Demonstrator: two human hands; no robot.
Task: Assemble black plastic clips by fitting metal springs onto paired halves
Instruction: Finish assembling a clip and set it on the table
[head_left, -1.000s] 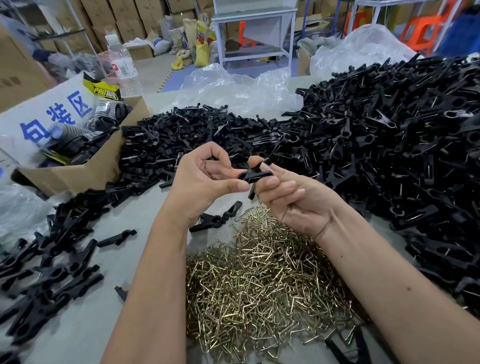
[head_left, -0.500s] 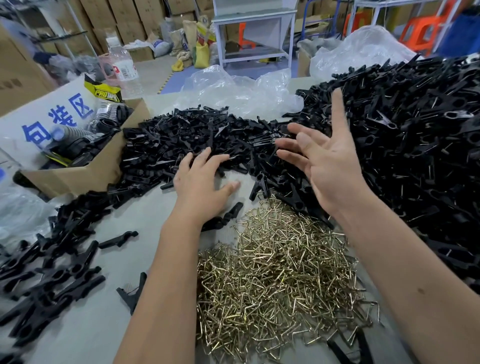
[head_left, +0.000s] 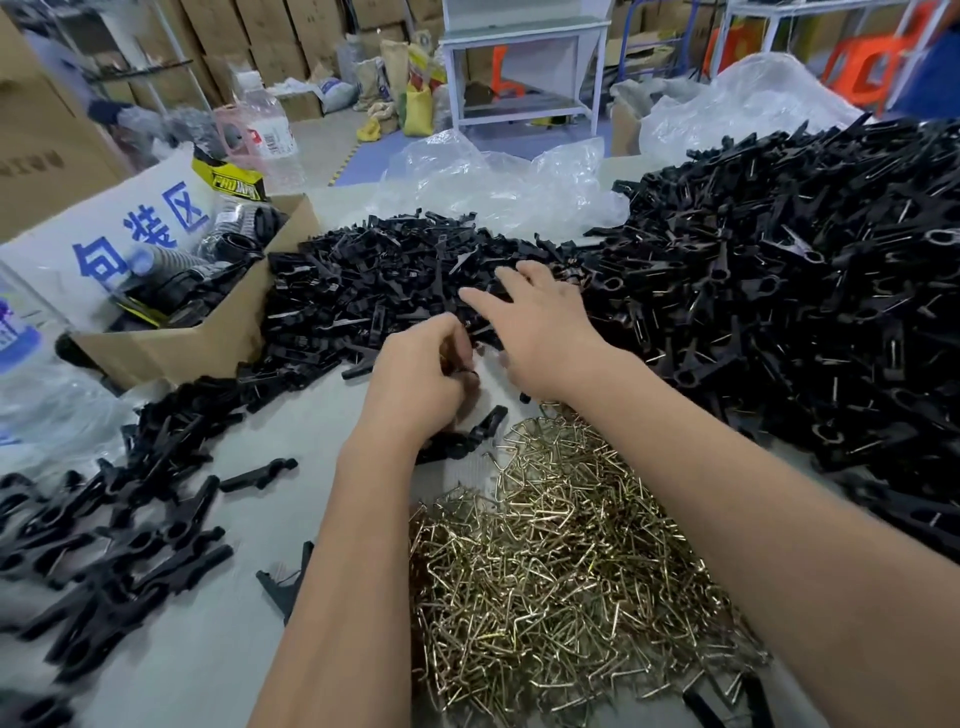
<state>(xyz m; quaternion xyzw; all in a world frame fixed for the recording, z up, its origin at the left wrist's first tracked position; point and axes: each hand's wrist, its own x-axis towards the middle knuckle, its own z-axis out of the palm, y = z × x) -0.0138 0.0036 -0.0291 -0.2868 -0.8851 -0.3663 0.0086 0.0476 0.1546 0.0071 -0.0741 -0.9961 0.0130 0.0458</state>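
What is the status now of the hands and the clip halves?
Left hand curled, seems to pinch a small dark part. Right hand open on pile of clip halves. Springs untouched. Nothing blocking.

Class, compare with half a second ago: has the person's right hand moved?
Yes. The right hand has dropped from above the big clip heap and swung left, toward the cardboard box, onto the pile of clip halves.

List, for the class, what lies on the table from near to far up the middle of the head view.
Pile of metal springs → left hand → pile of black clip halves → crumpled clear plastic bag.
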